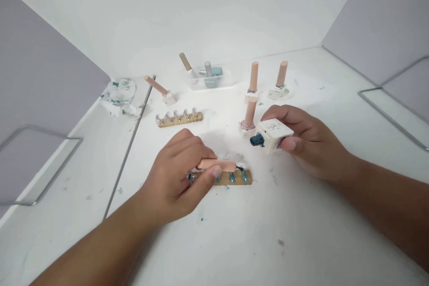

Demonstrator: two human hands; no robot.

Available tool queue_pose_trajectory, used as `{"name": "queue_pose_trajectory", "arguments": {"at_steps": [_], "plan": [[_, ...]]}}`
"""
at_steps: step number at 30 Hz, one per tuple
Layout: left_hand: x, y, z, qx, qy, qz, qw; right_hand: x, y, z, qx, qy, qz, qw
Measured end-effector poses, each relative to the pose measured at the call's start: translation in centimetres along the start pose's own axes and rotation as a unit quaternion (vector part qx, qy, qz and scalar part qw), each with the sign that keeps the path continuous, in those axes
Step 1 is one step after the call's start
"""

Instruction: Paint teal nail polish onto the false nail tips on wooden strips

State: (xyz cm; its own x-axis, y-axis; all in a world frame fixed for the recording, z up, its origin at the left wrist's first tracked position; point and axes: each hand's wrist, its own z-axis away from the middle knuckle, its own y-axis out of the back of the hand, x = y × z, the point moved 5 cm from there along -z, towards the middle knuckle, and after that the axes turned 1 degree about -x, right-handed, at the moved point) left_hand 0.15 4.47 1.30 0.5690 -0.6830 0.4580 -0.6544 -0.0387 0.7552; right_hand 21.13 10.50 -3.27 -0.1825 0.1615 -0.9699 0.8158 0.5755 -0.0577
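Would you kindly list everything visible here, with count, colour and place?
Open bottle: 1, white and dark blue, in right hand
Brush cap: 1, peach, in left hand
Near strip: 1, tan, partly behind left hand
Painted tips: at least 3, blue-green, on near strip
Far strip: 1, tan, beyond left hand
Clear tips: 5, transparent, on far strip
Capped bottles: 4, white and peach, three near right hand, one past far strip
Tray: 1, translucent, at back
Tray bottles: at least 2, blue and white, in tray
Crumpled tissue: 1 heap, white and green, back left
Metal bars: 2, grey, either side
Panels: 2, grey-purple, either side
Table: 1, white, beneath
Left hand: 1, centre-left
Right hand: 1, centre-right
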Motion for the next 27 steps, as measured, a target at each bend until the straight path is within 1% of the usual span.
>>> {"name": "queue_pose_trajectory", "arguments": {"at_steps": [4, 8, 12, 16, 22, 27], "plan": [[0.0, 0.2, -0.1, -0.006, 0.003, 0.021, 1.0, 0.0, 0.0, -0.1, 0.001, -0.002, -0.008, 1.0], [-0.2, 0.1, -0.1, -0.01, 0.014, 0.008, 1.0, 0.1, 0.0, -0.1, 0.001, -0.002, -0.01, 1.0], [-0.2, 0.2, -0.2, 0.001, 0.007, 0.016, 1.0, 0.1, -0.1, -0.1, -0.001, -0.003, -0.019, 1.0], [-0.2, 0.0, -0.3, -0.011, 0.009, 0.004, 1.0, 0.1, -0.2, -0.2, -0.002, -0.002, -0.025, 1.0], [0.2, 0.3, -0.4, 0.014, -0.006, -0.011, 1.0, 0.2, -0.1, 0.0, -0.004, -0.004, -0.031, 1.0], [0.8, -0.1, 0.2, -0.012, -0.022, 0.01, 1.0, 0.4, 0.1, -0.1, 0.002, -0.005, -0.013, 1.0]]}}
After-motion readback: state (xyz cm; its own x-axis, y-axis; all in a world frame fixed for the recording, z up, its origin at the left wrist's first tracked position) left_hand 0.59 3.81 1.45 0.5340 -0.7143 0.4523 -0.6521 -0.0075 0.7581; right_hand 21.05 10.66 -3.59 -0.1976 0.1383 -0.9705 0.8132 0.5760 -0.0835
